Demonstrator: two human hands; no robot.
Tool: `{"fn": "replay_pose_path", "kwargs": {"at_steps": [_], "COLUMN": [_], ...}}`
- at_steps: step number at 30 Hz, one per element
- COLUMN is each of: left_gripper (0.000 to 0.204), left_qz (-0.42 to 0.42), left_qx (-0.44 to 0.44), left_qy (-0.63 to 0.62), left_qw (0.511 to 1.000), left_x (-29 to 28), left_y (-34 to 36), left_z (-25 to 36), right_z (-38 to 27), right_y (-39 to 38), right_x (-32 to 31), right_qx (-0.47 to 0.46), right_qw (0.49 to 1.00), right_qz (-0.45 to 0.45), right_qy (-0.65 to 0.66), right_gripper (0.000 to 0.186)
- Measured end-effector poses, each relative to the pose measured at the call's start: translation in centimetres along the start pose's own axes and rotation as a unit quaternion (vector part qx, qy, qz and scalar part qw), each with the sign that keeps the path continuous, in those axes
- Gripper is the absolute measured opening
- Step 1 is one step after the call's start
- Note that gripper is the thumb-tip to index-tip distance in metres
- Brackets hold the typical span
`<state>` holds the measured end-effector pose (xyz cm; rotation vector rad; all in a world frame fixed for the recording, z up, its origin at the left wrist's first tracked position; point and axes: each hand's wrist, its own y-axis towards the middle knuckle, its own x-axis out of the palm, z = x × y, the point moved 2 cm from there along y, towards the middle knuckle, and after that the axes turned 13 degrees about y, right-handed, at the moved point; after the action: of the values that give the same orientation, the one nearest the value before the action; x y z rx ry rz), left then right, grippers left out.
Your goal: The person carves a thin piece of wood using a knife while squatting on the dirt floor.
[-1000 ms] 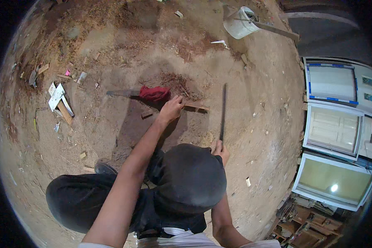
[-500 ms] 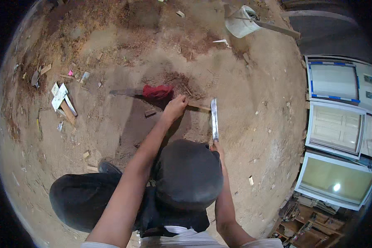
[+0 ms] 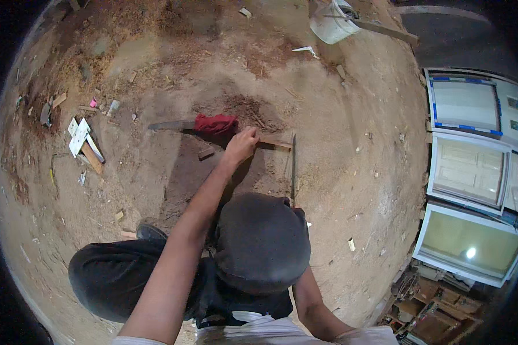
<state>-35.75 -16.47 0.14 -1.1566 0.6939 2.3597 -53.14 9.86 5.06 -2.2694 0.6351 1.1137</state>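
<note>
My left hand (image 3: 243, 146) is closed around a narrow wooden stick (image 3: 278, 144), which sticks out to the right just above the dirt. At the stick's right end stands a long machete blade (image 3: 294, 169), now seen nearly edge-on as a thin dark line; whether it touches the wood I cannot tell. My right hand (image 3: 294, 203) grips the machete's lower end, mostly hidden behind my dark-clad knee (image 3: 265, 244). Just beyond my left hand lies a crumpled red cloth (image 3: 216, 123), with a flat grey blade (image 3: 171, 125) reaching left from it.
A short wood offcut (image 3: 206, 153) lies left of my left forearm. White scraps and a wood piece (image 3: 91, 158) are heaped at the left. A white bucket (image 3: 332, 24) stands far right. Framed window panels (image 3: 469, 172) line the right side, above a wooden shelf unit (image 3: 437, 319).
The machete has turned from showing its broad shiny face to nearly edge-on and shifted slightly left. My right hand has sunk further behind the knee. My left hand keeps holding the stick.
</note>
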Motion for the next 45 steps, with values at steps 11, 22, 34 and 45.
{"fn": "replay_pose_path", "kwargs": {"at_steps": [11,22,34,45], "left_gripper": [0.013,0.013,0.019,0.014], "left_qz": [-0.012,0.007,-0.016,-0.022], "left_qx": [-0.026,-0.030,-0.020,-0.002], "left_qy": [0.031,0.002,0.029,0.025], "left_qw": [0.999,1.000,0.999,0.999], "left_x": [-0.2,-0.3,-0.7,-0.4], "left_y": [-0.7,0.3,-0.7,-0.1], "left_z": [-0.2,-0.4,0.3,-0.3], "right_z": [-9.1,-1.2,-6.6,-1.3], "right_y": [-0.4,-0.4,-2.9,0.6], "right_x": [-7.3,-0.4,-5.1,-2.1], "right_qx": [0.143,0.193,-0.029,0.110], "right_qw": [0.851,0.945,0.936,0.951], "right_qz": [0.079,-0.086,0.120,-0.064], "right_qy": [0.498,0.249,0.329,0.281], "right_gripper": [0.041,0.046,0.033,0.047]}}
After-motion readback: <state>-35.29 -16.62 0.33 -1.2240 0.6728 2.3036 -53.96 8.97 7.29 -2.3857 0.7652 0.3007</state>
